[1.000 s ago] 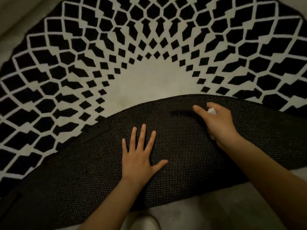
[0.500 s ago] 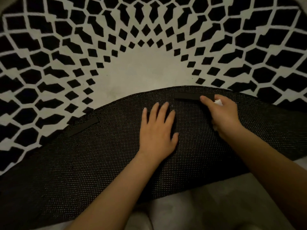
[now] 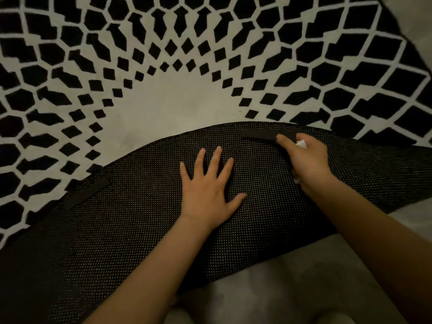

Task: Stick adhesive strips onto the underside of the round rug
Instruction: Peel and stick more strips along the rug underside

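One round rug (image 3: 163,108) on the floor, its near edge folded back over the patterned top, so the dark, dotted underside (image 3: 140,230) faces up in a broad crescent across the lower half of the view. The top face shows black shapes on a pale ground, thinning to a plain pale centre.

Count the strips: two on the underside. The first strip (image 3: 87,192) lies flat near the folded edge on the left, slanted, nothing touching it. The second strip (image 3: 259,134) sits at the crest of the fold, close to the edge, running roughly level.

Two hands in play. The left hand (image 3: 208,185) lies flat on the underside, palm down, all five fingers straight and spread wide, holding nothing, well apart from the left strip and a little short of the second one. The right hand (image 3: 306,160) is at the right end of the second strip, its extended finger (image 3: 281,139) pressing down on the strip's end. The rest of its fingers curl around a crumpled white scrap (image 3: 301,143), a bit of it poking out at the top of the fist and another bit showing under the heel of the hand; what the scrap is, I cannot tell.

Both bare forearms come in from the bottom edge, and pale floor (image 3: 268,288) shows below the folded rug, between them
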`<state>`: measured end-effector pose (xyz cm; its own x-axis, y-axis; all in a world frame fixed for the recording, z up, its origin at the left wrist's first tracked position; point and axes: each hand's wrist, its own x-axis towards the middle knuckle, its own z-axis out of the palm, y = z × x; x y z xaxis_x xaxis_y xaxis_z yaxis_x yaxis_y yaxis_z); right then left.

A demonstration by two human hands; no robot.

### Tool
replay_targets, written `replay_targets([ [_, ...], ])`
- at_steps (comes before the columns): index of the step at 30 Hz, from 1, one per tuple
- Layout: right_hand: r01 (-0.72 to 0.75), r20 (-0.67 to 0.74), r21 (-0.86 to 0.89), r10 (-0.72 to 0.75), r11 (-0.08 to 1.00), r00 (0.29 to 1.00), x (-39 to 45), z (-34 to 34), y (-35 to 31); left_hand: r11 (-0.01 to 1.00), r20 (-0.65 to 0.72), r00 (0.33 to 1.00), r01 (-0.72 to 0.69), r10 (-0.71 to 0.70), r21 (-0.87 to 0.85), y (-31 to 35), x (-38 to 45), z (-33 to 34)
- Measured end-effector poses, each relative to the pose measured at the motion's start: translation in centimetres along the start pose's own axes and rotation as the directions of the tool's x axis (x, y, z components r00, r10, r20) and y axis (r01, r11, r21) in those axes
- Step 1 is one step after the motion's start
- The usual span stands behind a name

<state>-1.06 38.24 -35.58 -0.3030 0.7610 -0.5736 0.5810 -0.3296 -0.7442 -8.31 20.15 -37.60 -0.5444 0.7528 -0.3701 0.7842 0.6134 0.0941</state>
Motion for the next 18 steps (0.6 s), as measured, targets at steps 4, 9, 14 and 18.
replay_targets([
  [4,-0.080,0.068,0.047,0.076,0.996,0.995,0.0,-0.5,0.4,0.993,0.007,0.997,0.081,-0.080,-0.088,2.0,1.3,-1.2],
  [9,-0.106,0.081,0.026,0.104,0.994,0.991,0.4,-0.6,0.2,0.995,0.009,0.996,0.084,-0.084,-0.058,2.7,2.0,-1.4],
  [14,-0.113,0.073,0.011,0.111,0.994,0.991,0.5,-0.4,0.1,0.995,0.004,0.996,0.093,-0.093,-0.029,2.9,3.3,-2.0],
  [18,-0.068,0.097,-0.052,0.073,0.996,0.993,0.8,-0.4,0.1,0.994,-0.009,0.994,0.112,-0.112,-0.020,3.0,4.0,-2.2],
])
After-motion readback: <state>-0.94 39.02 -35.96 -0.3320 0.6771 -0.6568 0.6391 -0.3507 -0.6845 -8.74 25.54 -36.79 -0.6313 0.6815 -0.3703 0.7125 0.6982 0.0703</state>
